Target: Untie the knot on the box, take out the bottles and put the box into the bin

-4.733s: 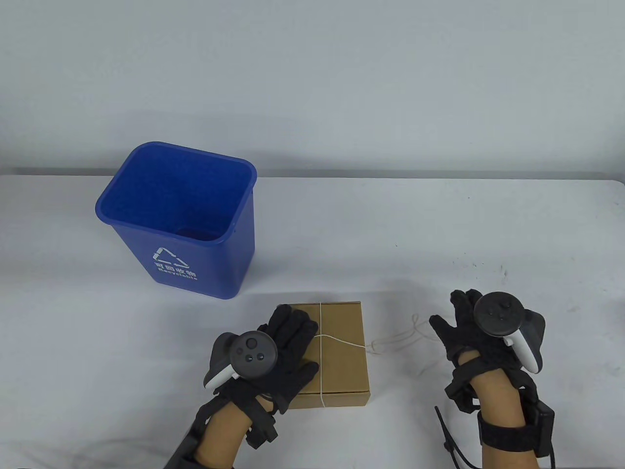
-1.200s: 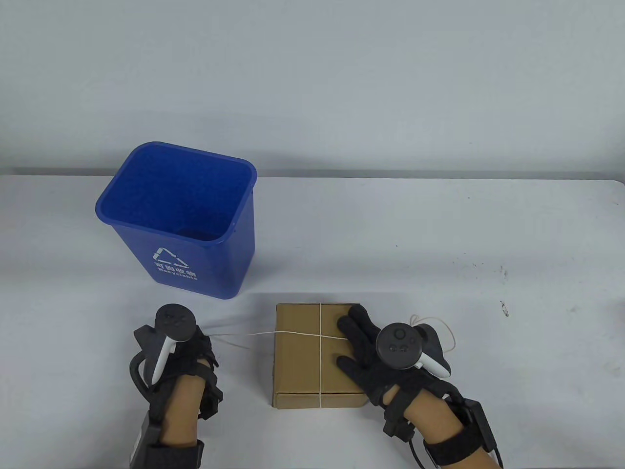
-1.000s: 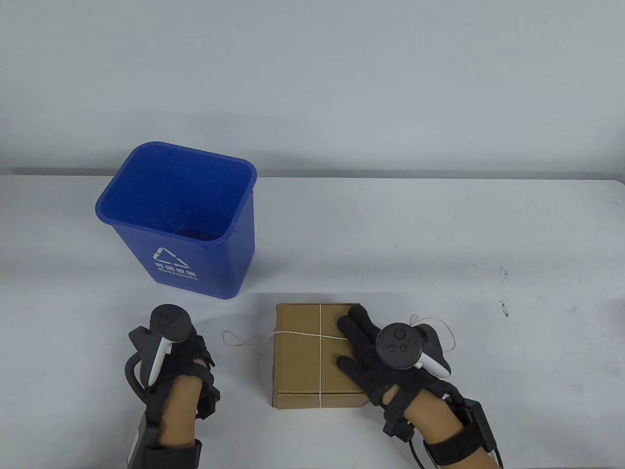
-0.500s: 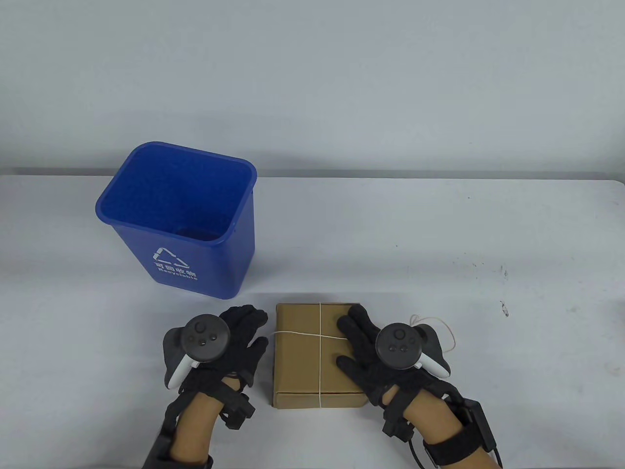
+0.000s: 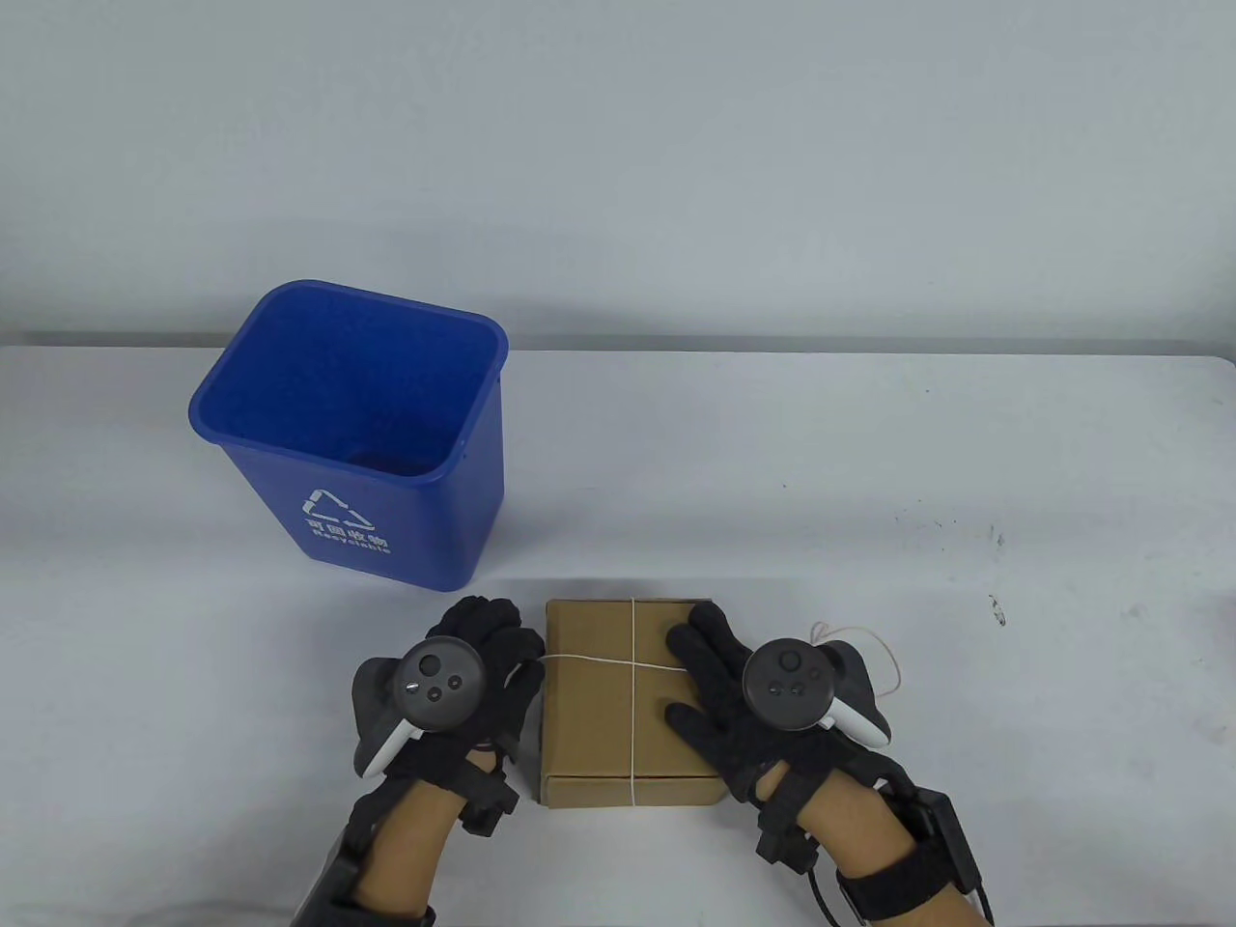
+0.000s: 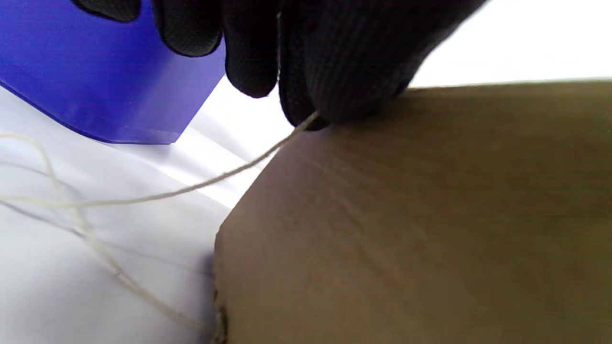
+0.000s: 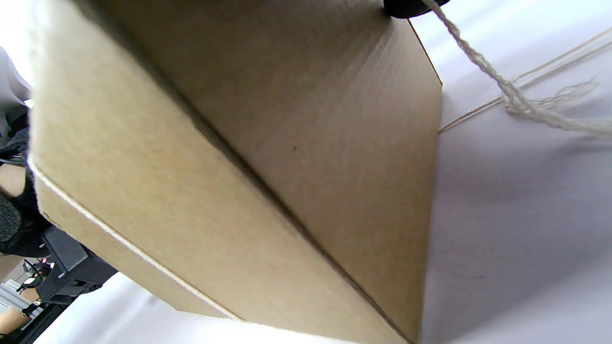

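Observation:
A brown cardboard box (image 5: pixel 599 715) lies near the table's front edge, with thin white string (image 5: pixel 589 660) crossed over its lid. My left hand (image 5: pixel 492 647) is at the box's left edge. In the left wrist view its fingertips (image 6: pixel 344 71) pinch the string (image 6: pixel 191 188) right where it leaves the box (image 6: pixel 406 229). My right hand (image 5: pixel 705 666) lies flat on the lid's right side with its fingers straight. Only one of its fingertips (image 7: pixel 411 5) shows above the box (image 7: pixel 239 157) in the right wrist view. No bottles are visible.
A blue recycling bin (image 5: pixel 406 521) stands open behind and to the left of the box, close to my left hand. Loose string (image 5: pixel 869 647) curls on the table right of the box, frayed at its end (image 7: pixel 516 95). More slack string lies left of the box.
My left hand dropped the string end it had pulled out to the left, came right to the box's left edge and now pinches the string there. The right hand has stayed flat on the lid.

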### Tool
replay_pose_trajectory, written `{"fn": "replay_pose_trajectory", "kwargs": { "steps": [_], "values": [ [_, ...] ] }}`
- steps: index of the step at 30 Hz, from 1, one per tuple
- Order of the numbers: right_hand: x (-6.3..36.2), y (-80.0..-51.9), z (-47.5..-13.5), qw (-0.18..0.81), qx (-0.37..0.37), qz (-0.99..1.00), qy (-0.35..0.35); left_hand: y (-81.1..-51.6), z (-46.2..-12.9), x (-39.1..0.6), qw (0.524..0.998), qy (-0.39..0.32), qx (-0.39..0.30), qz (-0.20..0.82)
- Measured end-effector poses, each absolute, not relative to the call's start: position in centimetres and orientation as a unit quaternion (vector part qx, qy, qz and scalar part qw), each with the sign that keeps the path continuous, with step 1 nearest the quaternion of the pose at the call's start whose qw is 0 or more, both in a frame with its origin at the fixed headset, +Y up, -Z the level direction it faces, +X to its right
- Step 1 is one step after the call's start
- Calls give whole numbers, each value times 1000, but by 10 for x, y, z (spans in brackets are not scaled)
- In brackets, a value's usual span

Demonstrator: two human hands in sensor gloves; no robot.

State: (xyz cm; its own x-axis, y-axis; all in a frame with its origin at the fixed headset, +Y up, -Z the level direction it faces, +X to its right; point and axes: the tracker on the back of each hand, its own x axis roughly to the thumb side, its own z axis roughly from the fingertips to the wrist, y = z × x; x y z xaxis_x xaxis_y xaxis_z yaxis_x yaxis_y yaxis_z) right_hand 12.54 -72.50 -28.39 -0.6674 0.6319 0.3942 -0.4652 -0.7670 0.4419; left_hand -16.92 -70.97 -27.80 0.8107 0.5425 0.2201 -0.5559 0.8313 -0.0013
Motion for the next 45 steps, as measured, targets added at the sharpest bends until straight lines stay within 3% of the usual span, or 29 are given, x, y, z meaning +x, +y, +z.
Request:
{"fn": "replay_pose_trajectory", "kwargs": {
  "steps": [15, 36, 41, 45],
  "values": [
    [126, -725, -284, 305, 270, 900, 154, -716, -288, -209, 975, 11, -8, 222],
    [126, -725, -284, 305, 270, 900, 154, -735, -291, -254, 957, 203, -91, 187],
    [126, -725, -284, 306, 270, 900, 154, -733, -289, -256, 953, 215, -85, 196],
    [126, -725, -284, 306, 270, 900, 154, -718, -284, -251, 958, 183, -50, 217]
  ]
}}
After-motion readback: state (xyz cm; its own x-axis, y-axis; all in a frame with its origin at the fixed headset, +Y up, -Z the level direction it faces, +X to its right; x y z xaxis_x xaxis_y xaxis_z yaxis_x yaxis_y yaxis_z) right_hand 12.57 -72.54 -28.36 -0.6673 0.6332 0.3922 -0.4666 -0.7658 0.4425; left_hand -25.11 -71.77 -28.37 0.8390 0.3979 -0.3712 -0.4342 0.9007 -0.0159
